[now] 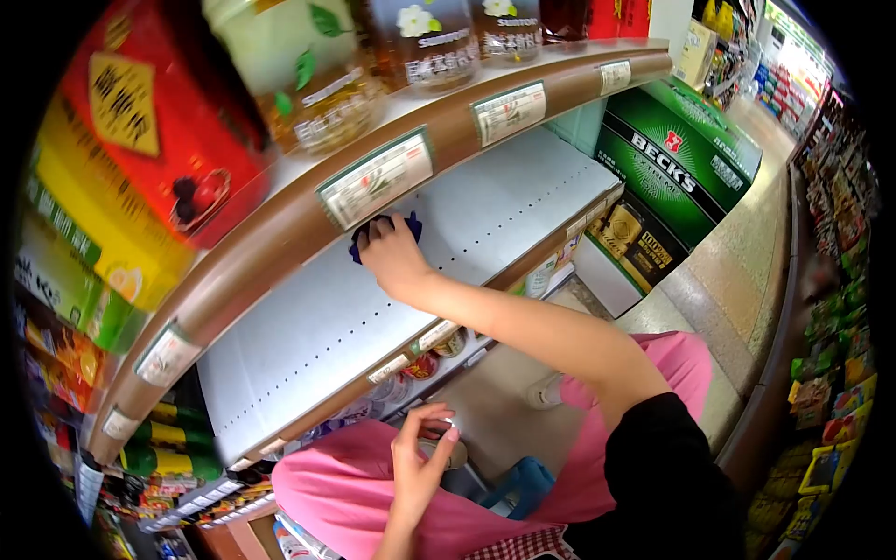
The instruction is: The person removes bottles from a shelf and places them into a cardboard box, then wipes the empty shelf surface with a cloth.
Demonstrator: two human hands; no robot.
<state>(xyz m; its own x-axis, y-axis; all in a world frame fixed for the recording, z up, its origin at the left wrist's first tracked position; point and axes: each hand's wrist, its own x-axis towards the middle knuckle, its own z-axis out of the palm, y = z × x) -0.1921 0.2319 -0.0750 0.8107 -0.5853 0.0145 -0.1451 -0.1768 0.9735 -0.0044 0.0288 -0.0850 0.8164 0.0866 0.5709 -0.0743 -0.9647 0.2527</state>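
Observation:
My right hand (394,254) is pressed down over a bunched dark blue cloth (413,225) on a white metal shelf (308,322) with rows of small holes. The fingers curl over the cloth and hide most of it. Above my pink-trousered lap, my left hand (420,467) is raised with its fingers loosely bent and the thumb apart, and I see nothing held in it. Below it, partly hidden between my legs, is a blue container (525,487).
An upper shelf edge with price tags (377,177) overhangs the white shelf, bearing bottles (425,42) and a red carton (163,121). Green Beck's boxes (677,154) stand at the shelf's right end. Cans (422,365) sit on a lower shelf. Packaged goods (835,373) line the aisle's right side.

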